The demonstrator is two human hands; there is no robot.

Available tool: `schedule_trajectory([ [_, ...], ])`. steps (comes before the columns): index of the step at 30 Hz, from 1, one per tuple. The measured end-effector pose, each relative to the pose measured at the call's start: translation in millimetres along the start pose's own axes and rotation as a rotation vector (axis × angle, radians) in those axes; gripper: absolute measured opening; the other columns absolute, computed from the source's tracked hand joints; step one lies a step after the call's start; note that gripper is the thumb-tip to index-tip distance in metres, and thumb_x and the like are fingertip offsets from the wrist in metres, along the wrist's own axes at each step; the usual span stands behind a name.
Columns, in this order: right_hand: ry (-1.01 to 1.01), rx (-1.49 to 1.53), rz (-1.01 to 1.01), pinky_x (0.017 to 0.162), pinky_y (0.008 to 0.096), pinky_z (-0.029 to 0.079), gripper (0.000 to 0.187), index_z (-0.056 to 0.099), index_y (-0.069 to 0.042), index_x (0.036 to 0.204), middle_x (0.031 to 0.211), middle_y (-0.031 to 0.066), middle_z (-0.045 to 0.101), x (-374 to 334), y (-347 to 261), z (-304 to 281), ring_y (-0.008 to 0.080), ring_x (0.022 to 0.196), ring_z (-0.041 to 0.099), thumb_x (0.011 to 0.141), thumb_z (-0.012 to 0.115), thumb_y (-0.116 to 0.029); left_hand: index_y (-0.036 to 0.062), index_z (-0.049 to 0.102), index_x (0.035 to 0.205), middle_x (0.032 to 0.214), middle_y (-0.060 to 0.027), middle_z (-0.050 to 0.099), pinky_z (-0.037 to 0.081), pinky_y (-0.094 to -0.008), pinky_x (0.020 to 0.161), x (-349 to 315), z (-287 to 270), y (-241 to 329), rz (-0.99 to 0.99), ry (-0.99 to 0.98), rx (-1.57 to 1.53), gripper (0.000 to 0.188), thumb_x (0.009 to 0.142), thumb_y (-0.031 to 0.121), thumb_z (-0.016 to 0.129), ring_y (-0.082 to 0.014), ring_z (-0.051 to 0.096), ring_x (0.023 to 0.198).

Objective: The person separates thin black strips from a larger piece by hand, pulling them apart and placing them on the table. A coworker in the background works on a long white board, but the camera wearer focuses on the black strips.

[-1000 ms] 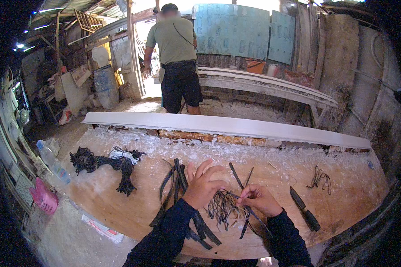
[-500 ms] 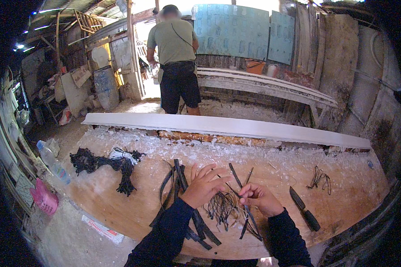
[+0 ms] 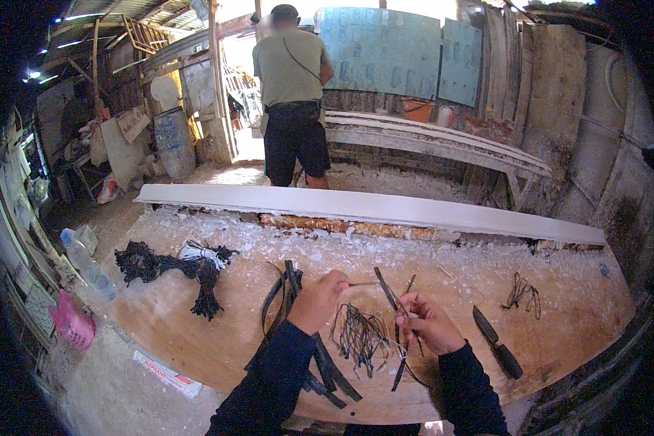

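Your left hand (image 3: 318, 303), spread a moment ago, now pinches a thin strand (image 3: 363, 283) drawn straight toward your right hand (image 3: 430, 325), also pinching; both hands now grip. The dark strand bundle (image 3: 363, 338) lies between them.

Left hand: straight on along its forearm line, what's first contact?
If low, the left hand would likely brush the white flakes on the board first; if higher, probably the long white bar beyond them. Its height is unclear.
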State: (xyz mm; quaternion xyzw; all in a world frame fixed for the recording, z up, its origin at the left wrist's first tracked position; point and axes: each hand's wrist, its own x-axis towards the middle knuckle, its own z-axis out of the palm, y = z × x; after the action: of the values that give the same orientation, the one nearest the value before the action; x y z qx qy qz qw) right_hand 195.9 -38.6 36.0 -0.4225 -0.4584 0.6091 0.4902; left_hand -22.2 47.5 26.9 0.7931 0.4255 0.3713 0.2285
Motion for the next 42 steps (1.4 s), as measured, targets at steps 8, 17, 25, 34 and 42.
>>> schedule_trajectory([
  [8, 0.219, -0.224, -0.087, 0.05, 0.0202, 0.04, 0.013, 0.057, -0.007, 0.088, 0.071, -0.0008, 0.056, 7, 6, -10, 0.006, 0.059, 0.05, 0.082, 0.058, -0.018, 0.0017, 0.054, 0.09, 0.084, -0.0128, 0.058, 0.045, -0.0311, 0.069, 10, -14, -21, 0.051, 0.308, -0.196, 0.011, 0.082, 0.0, 0.047, -0.0258, 0.057, 0.079],
  [17, 0.173, -0.233, -0.088, 0.055, 0.02, 0.046, 0.016, 0.06, -0.004, 0.088, 0.073, 0.0036, 0.062, 10, 10, -14, 0.0081, 0.061, 0.057, 0.08, 0.061, -0.018, 0.0028, 0.063, 0.087, 0.081, -0.0118, 0.06, 0.044, -0.0317, 0.07, 11, -34, -24, 0.11, 0.596, -0.113, 0.019, 0.074, -0.004, 0.051, -0.0243, 0.057, 0.076],
  [25, 0.105, -0.027, -0.129, 0.059, 0.0233, 0.047, 0.011, 0.058, -0.005, 0.084, 0.073, 0.0021, 0.059, 9, 9, -14, 0.0099, 0.065, 0.056, 0.081, 0.059, -0.016, 0.0059, 0.065, 0.086, 0.08, -0.0092, 0.063, 0.042, -0.0324, 0.072, 14, -35, -45, 0.111, 0.674, -0.04, 0.013, 0.076, 0.006, 0.055, -0.0247, 0.057, 0.076],
  [34, 0.088, 0.202, -0.043, 0.065, 0.0248, 0.051, 0.018, 0.058, -0.002, 0.096, 0.084, 0.0085, 0.062, 5, 1, -12, 0.0147, 0.073, 0.061, 0.081, 0.058, -0.012, 0.0085, 0.065, 0.087, 0.083, -0.0068, 0.063, 0.039, -0.0317, 0.076, 13, -37, -52, -0.049, 0.682, -0.127, 0.015, 0.075, 0.006, 0.056, -0.0232, 0.055, 0.079],
  [42, 0.099, -0.276, -0.13, 0.066, 0.0245, 0.049, 0.02, 0.059, 0.001, 0.099, 0.082, 0.0081, 0.063, 6, 11, -7, 0.0126, 0.072, 0.06, 0.08, 0.058, -0.003, 0.0087, 0.065, 0.088, 0.086, -0.006, 0.063, 0.035, -0.0338, 0.083, 7, -46, -41, 0.061, 0.769, 0.225, 0.025, 0.07, -0.001, 0.051, -0.0232, 0.052, 0.084],
])
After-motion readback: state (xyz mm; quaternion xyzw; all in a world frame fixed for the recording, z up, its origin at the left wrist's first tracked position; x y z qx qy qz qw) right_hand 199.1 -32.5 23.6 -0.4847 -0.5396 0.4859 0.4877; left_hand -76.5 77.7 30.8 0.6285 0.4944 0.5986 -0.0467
